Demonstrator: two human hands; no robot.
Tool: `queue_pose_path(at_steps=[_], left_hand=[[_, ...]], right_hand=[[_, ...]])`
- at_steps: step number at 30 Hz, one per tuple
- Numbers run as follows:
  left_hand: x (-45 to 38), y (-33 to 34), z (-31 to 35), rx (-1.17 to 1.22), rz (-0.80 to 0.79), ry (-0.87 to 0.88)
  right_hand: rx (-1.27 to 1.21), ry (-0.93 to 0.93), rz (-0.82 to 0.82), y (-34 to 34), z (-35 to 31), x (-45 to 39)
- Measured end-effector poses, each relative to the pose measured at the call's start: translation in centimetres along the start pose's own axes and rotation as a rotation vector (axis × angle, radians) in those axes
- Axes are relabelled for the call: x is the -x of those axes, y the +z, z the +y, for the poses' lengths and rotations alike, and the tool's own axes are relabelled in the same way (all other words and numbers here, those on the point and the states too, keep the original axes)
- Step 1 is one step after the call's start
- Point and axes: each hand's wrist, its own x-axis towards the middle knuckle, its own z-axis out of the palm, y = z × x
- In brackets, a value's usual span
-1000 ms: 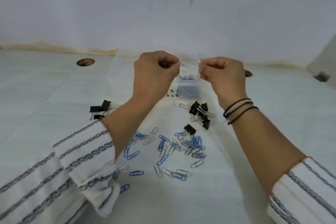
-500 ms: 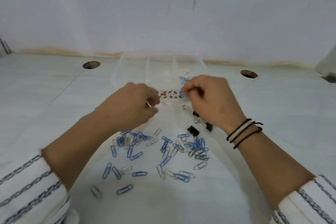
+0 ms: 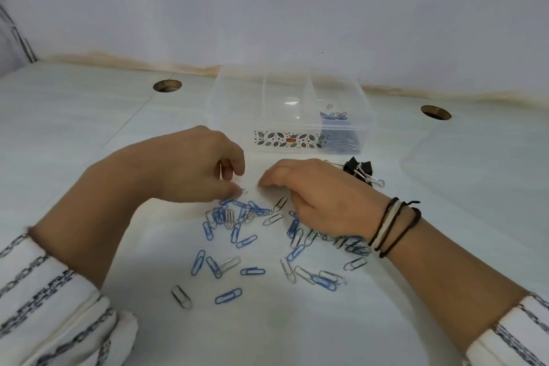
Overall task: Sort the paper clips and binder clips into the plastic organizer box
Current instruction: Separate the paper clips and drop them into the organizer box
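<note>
A clear plastic organizer box (image 3: 231, 116) with three compartments stands at the back of the table; its right compartment holds blue paper clips (image 3: 335, 116). Blue and silver paper clips (image 3: 246, 241) lie scattered in front of it. A cluster of black binder clips (image 3: 360, 169) sits just right of my right hand. My left hand (image 3: 190, 166) hovers over the scatter and pinches a small silver paper clip (image 3: 244, 191) at its fingertips. My right hand (image 3: 322, 197) rests palm down on the clips with fingers curled; what is under them is hidden.
A clear plastic lid (image 3: 475, 175) lies on the table at the right. Two round cable holes (image 3: 167, 85) (image 3: 435, 112) are set in the white table near the wall. The wall rises right behind the box.
Both hands came down from above the box to the loose clips on the table. The left hand still pinches a clip; the right hand now lies flat on the pile.
</note>
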Motion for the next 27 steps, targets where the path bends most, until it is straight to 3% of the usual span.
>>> queue_pose_path(at_steps=[4,6,10,19,27], left_hand=[[0.5,-0.1,0.8,-0.042,-0.15,0.021],[0.4,0.3,1.1,-0.051,-0.2,0.051],[-0.1,1.1,1.3,0.022,-0.131,0.11],[-0.1,1.1,1.5,0.053,-0.141,0.021],[-0.2,1.5,1.5,0.073,-0.11,0.051]], right_hand=[[-0.042,-0.004,0.117,0.1,-0.8,0.5],[0.038,0.033,0.061,0.1,-1.1,0.7],[0.082,0.005,0.004,0.0,-1.7,1.2],[0.027,0.031,-0.044,0.3,-2.4,0.6],[0.005,0.032,0.05,0.3,-2.7,0.2]])
